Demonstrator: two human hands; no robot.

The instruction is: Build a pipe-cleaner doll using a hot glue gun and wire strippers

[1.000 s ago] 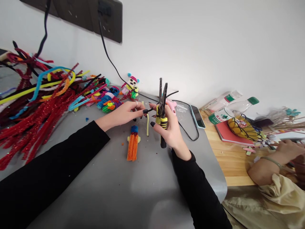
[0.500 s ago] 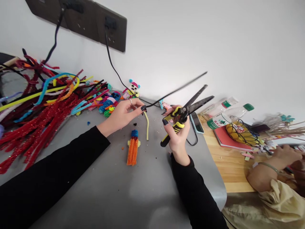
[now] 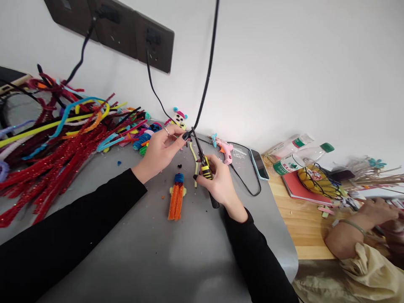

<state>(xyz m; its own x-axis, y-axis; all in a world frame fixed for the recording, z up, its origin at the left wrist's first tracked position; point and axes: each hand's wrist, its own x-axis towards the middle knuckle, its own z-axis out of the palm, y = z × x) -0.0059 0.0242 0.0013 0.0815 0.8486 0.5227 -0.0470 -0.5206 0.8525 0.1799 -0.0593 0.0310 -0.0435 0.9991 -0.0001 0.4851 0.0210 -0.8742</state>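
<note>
My left hand (image 3: 166, 147) pinches the lower end of a black pipe cleaner (image 3: 208, 69), which rises steeply in front of the wall. In my right hand (image 3: 217, 181) are scissors (image 3: 201, 153) with black and yellow handles. Their blade tips meet the pipe cleaner close beside my left fingertips; whether the blades are fully closed I cannot tell. Below my hands lies a small orange figure (image 3: 177, 198) with a blue top and pale yellow side pieces. A pale yellow pipe cleaner piece (image 3: 193, 158) lies partly behind the scissors.
Piled pipe cleaners (image 3: 72, 155) fill the left side. A pink glue gun (image 3: 225, 151) and a phone (image 3: 259, 164) lie at the back right. On the wooden table stand bottles and a yellow basket (image 3: 317, 179); a co-worker's arm (image 3: 350, 231) rests there.
My right hand has brought the scissors left to the black pipe cleaner beside my left fingers. The pipe cleaner has swung from slanting right to nearly upright. The glue gun has come into clear view.
</note>
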